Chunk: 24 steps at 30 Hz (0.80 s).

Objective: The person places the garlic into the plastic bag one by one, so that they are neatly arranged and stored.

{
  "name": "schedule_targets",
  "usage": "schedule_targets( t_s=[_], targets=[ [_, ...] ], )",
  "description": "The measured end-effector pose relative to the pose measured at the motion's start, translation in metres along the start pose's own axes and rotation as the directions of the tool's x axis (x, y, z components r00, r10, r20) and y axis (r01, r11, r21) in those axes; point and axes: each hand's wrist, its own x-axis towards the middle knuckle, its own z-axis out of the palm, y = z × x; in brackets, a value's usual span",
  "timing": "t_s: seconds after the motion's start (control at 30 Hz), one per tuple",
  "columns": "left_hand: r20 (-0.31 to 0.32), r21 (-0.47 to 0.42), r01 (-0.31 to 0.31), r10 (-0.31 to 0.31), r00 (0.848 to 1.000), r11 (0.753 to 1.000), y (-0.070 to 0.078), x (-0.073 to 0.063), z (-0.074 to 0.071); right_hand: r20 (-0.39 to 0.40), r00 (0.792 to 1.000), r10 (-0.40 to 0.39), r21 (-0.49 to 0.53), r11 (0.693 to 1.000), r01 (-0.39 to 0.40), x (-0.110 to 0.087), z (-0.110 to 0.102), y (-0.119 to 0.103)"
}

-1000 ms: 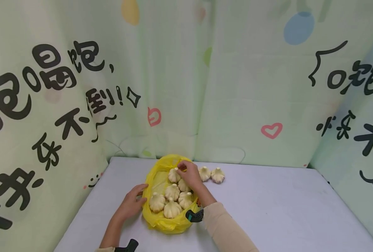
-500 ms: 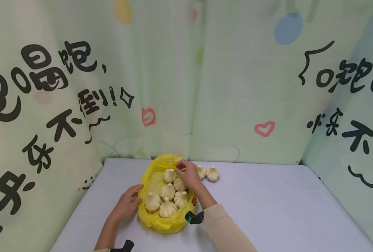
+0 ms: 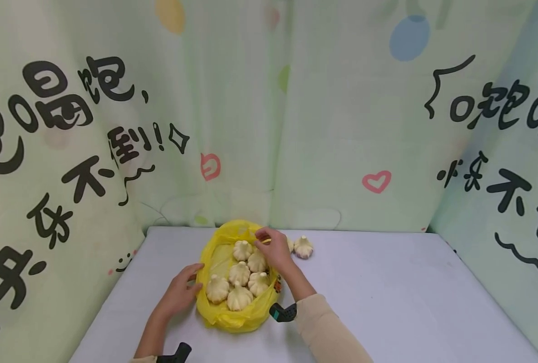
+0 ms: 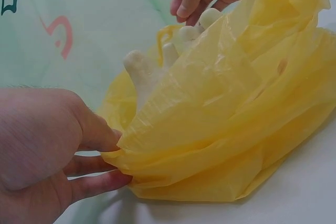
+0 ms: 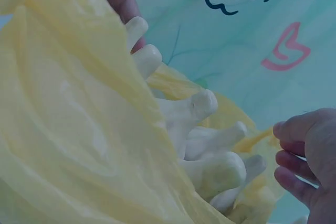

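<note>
A yellow plastic bag (image 3: 232, 322) lies with its mouth spread wide, several garlic bulbs (image 3: 239, 274) inside it. At its left rim, my left hand (image 3: 181, 291) holds the plastic; the left wrist view has a fold of the bag (image 4: 210, 166) between the thumb and fingers. My right hand (image 3: 273, 247) is over the far right rim. Thumb and fingers of that hand (image 5: 304, 161) pinch a thin strip of the bag in the right wrist view, beside the bulbs' pale stems (image 5: 220, 171).
Two garlic bulbs lie outside the bag, just beyond my right hand; the nearer bulb (image 3: 303, 247) shows fully and the other is partly covered. The white table (image 3: 377, 297) meets a pale green printed curtain (image 3: 323, 126) at the back and sides.
The head view has turned slightly to the right, so everything sits further left in it. Both hands stay at the bag's rim with hardly any movement.
</note>
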Motion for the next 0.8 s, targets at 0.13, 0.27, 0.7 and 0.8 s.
schedule_targets(
  t_s=[0.13,0.27,0.7,0.8],
  targets=[
    [0.004,0.006,0.000,0.000,1.000,1.000,0.001,0.000,-0.001,-0.029,1.000,0.011,0.006,1.000,-0.011,-0.003,-0.007,-0.001],
    [0.010,0.011,0.011,-0.011,1.000,1.000,0.002,0.000,-0.001,-0.055,0.998,0.003,-0.005,1.000,-0.003,-0.006,-0.014,0.000],
    [0.016,0.003,0.012,-0.012,1.000,1.000,0.002,0.001,-0.003,-0.101,0.994,0.038,-0.043,0.998,-0.042,-0.010,-0.030,0.011],
    [0.013,0.001,0.004,-0.004,1.000,1.000,0.002,0.001,-0.003,-0.105,0.994,0.038,-0.041,0.998,-0.043,-0.011,-0.032,0.014]
  ],
)
